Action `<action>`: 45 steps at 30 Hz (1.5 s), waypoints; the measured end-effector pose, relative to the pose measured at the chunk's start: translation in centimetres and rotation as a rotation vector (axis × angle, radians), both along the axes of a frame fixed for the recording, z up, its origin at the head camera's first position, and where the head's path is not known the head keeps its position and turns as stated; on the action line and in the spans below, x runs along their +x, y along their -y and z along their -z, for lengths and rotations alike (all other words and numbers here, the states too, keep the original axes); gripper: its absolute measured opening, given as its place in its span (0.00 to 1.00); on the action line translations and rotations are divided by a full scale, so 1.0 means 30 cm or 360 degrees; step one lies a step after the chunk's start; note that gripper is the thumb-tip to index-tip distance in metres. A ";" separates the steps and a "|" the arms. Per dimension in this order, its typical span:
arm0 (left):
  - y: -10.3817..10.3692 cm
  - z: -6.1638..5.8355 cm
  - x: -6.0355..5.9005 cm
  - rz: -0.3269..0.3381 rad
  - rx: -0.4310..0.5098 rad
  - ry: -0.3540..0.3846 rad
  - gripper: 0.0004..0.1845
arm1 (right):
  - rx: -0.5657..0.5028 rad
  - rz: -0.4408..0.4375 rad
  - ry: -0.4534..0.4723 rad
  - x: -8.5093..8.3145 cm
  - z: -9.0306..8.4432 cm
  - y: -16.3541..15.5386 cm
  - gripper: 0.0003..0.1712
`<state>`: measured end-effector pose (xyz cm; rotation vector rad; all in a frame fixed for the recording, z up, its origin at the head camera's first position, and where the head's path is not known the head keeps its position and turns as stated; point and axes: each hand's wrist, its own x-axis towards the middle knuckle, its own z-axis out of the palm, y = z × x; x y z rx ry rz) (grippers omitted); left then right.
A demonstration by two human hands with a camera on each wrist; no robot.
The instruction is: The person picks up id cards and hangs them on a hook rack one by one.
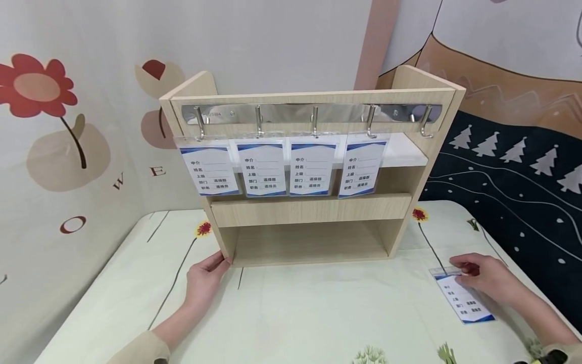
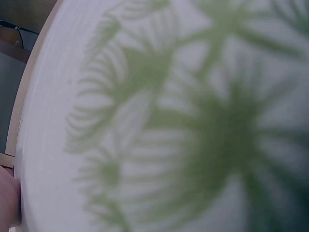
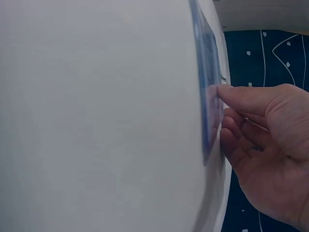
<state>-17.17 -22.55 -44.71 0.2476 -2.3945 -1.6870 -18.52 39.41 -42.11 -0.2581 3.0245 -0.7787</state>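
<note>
My right hand point(image 1: 488, 278) is picking up the last badge card point(image 1: 464, 298), fingers curled on its top edge, flat on the tablecloth point(image 1: 318, 313) right of the wooden rack point(image 1: 313, 202). My left hand point(image 1: 204, 278), fingers relaxed, steadies the rack's lower left corner. Next, I judge, lift it to the empty hook point(image 1: 425, 124), beyond four hung cards point(image 1: 282, 167).

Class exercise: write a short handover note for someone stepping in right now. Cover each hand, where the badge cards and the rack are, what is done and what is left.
Left hand: open, touching the wooden rack at its lower left corner.
Right hand: fingers on the loose badge card lying flat on the table.
Done: four hung cards fill the first four hooks.
Left: the rightmost hook is empty; the loose card is not yet lifted.
</note>
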 end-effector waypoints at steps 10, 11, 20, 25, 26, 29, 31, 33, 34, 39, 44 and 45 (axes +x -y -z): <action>0.004 0.000 -0.008 -0.0014 0.0010 -0.0006 0.21 | 0.0000 -0.0022 0.0048 -0.019 -0.010 0.023 0.23; 0.004 0.000 -0.009 -0.0013 0.0012 -0.0007 0.21 | -0.0010 -0.0023 0.0064 -0.022 -0.012 0.025 0.23; 0.001 -0.001 -0.007 -0.0006 0.0031 0.0000 0.21 | -0.0125 -0.0057 0.0219 -0.040 -0.021 0.016 0.24; 0.001 0.000 -0.006 -0.0005 0.0030 0.0003 0.22 | -0.0160 -0.0083 0.0221 -0.036 -0.018 0.007 0.24; 0.001 0.000 -0.006 -0.0004 0.0026 0.0004 0.22 | -0.0165 -0.0086 0.0218 -0.035 -0.017 0.006 0.25; 0.002 0.000 -0.005 -0.0003 0.0014 0.0002 0.22 | -0.0173 -0.0102 0.0208 -0.033 -0.016 0.000 0.25; 0.003 -0.001 -0.005 -0.0004 0.0014 -0.0002 0.21 | -0.0175 -0.0117 0.0202 -0.033 -0.014 -0.004 0.25; 0.002 0.000 -0.004 -0.0005 0.0023 -0.0005 0.21 | -0.0173 -0.0131 0.0195 -0.033 -0.012 -0.009 0.25; 0.002 0.000 -0.003 -0.0005 0.0028 -0.0006 0.21 | -0.0174 -0.0131 0.0193 -0.033 -0.010 -0.011 0.24; -0.001 -0.001 -0.001 -0.0005 0.0038 -0.0008 0.21 | -0.0165 -0.0134 0.0161 -0.027 -0.003 -0.018 0.19; -0.002 -0.002 0.001 -0.0006 0.0020 -0.0002 0.21 | -0.0184 -0.0112 0.0121 -0.016 0.006 -0.021 0.16; -0.002 -0.002 0.002 -0.0007 0.0014 0.0000 0.21 | -0.0193 -0.0109 0.0120 -0.014 0.008 -0.021 0.16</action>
